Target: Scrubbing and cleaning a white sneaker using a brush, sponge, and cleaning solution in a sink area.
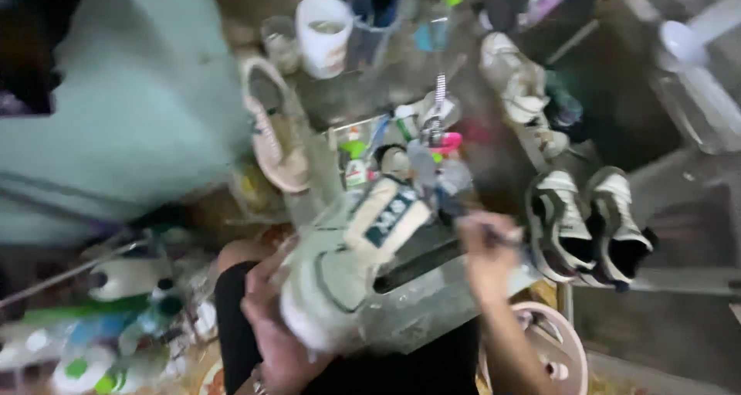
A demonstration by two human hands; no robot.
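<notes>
Cluttered, blurred shoe-cleaning corner, left hand (274,329) fingers wrapped under a white-and-green sneaker (347,267) held over the lap, right hand (486,256) pinching a thin tool (494,234) beside it, pair of white sneakers (587,225) right, white cup (324,33) behind.

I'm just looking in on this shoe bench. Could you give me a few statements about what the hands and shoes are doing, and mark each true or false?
1. The left hand grips a pale sneaker from below. True.
2. The right hand is empty. False: it holds a thin tool, too blurred to tell what kind.
3. A pair of sneakers stands to the right of the hands. True.
4. The white cup lies tipped over beside the pair. False: it stands upright at the far end of the bench, apart from the pair.
5. A beige shoe lies beyond the held sneaker, to the left. True.
</notes>
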